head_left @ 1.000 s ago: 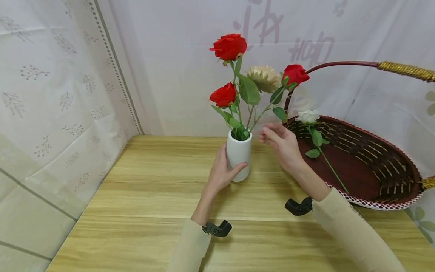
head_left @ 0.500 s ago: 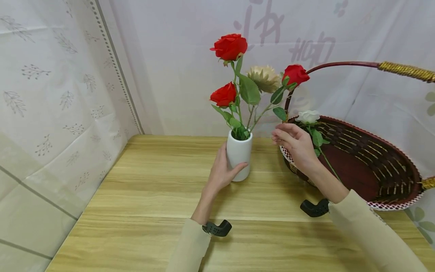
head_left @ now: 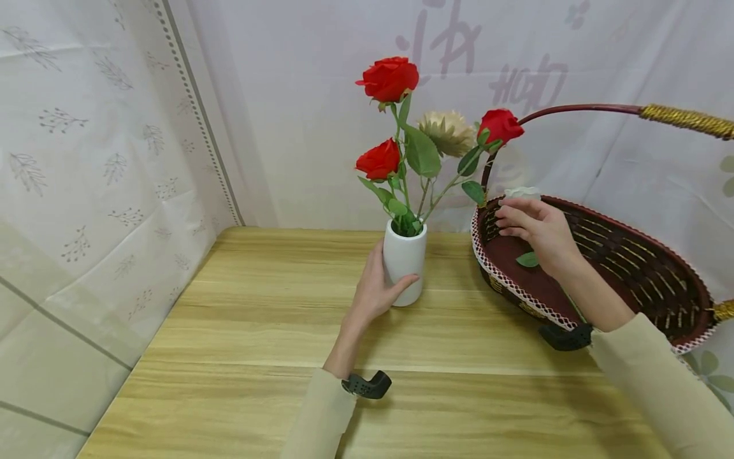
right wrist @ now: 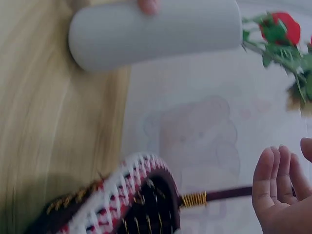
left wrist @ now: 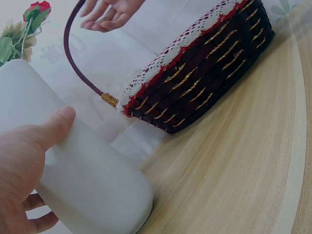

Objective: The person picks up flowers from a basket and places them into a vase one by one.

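My left hand (head_left: 375,290) grips a white cylindrical vase (head_left: 404,261) that stands upright on the table, thumb across its front in the left wrist view. Three red roses, one of them a red rose (head_left: 390,80) at the top, and a cream flower (head_left: 447,135) rise from the vase. Over the left part of a wicker basket, my right hand (head_left: 541,234) hovers with loosely bent fingers and holds nothing. Behind it lies a white rose (head_left: 523,191) in the basket; the hand and forearm hide most of its stem, while one leaf (head_left: 527,259) shows.
The dark brown basket (head_left: 648,255) has a white lace rim and stands on the right of the wooden table (head_left: 275,299). Its tall arched handle (head_left: 685,121), partly wrapped in gold cord, rises behind my right hand. Pale printed cloth (head_left: 298,115) hangs behind and at the left.
My right hand has moved right, from beside the vase to over the basket, and now covers much of the white rose. My left hand and the vase have stayed in place.
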### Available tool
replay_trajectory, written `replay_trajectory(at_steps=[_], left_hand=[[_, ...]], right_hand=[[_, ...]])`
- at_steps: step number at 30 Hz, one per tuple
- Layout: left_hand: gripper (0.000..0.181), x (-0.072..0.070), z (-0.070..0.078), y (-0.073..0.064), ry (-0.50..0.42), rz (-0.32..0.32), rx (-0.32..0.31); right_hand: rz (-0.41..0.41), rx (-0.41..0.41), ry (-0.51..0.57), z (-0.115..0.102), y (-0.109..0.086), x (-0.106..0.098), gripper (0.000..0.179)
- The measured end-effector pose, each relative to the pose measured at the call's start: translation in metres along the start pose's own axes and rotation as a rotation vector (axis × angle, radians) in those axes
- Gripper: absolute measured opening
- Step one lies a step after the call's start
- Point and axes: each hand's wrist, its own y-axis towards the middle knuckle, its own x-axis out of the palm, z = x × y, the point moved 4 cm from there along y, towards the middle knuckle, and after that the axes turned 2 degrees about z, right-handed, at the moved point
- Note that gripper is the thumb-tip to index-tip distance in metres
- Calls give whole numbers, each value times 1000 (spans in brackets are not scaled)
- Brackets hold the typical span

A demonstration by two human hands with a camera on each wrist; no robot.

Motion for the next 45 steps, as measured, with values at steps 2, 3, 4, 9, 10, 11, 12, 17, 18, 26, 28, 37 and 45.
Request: replay_trajectory(at_steps=[2,3,4,9,10,11,12,17,18,26,28,37,45], left_hand=[[97,0,0,0,1,0,2],[97,0,0,0,0,0,2],[97,0,0,0,-1,0,3],[97,0,0,0,-3,-3,-3],[97,0,0,0,-3,-3,-4],[97,0,0,0,-3,-2,-6],[97,1,0,0,-4,-2,-6],[98,1,0,0,1,0,-5],[98,1,0,0,1,1,-4],[98,1,-1,0,2,-5,-10],[97,1,-1,0,4,-5,-9],[97,1,1,0,0,-2,-1],[98,2,1,0,-5,-5,-8]], right_hand=[[9,8,-31,-2,2,-10,21],[17,11,-61,-2,3,-15,20],[26,17,-85,-3,5,-20,19],[13,59,-201,-9,9,-42,14],[8,70,-229,-10,10,-46,15],[2,79,-262,-11,10,-50,16],[3,87,-306,-12,11,-53,17],[-17,76,-449,-15,14,-63,28],[-21,68,-479,-16,15,-65,29],[-16,51,-621,-12,21,-84,36],[-15,51,-624,-10,22,-89,37],[7,40,-658,1,22,-110,37],[10,121,-736,17,24,-123,56]])
